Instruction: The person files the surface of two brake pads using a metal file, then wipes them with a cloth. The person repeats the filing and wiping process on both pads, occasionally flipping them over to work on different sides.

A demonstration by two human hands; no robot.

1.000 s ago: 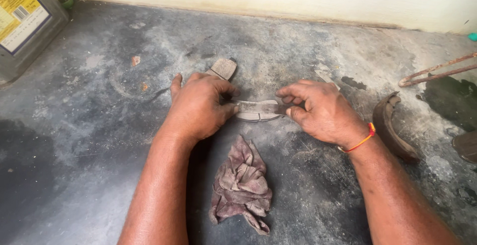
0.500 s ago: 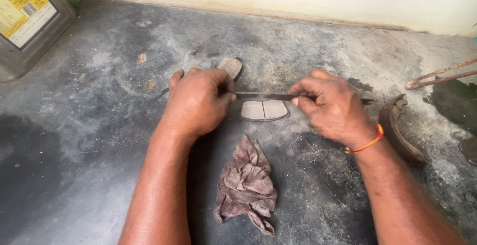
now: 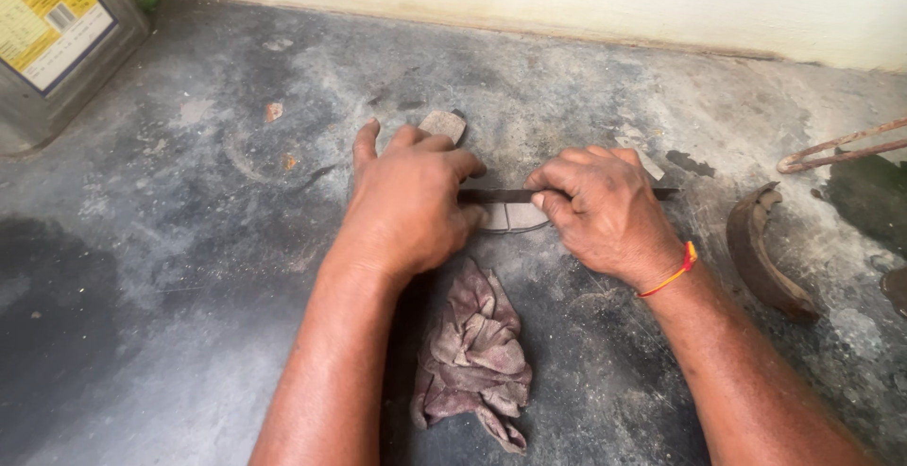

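Stained grey concrete floor: left hand and right hand fingers clamp thin dark metal blade by both ends across pale curved brake pad; blade likely stiff, light.

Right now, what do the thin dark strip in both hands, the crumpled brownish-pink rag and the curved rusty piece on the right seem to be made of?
The thin dark strip, pinched by the left hand and right hand, looks like metal: straight, flat, rigid, dull. The crumpled brownish-pink rag is soft woven cloth, folded and stained. The curved rusty piece seems to be metal with a brown, corroded finish; its lining cannot be told.
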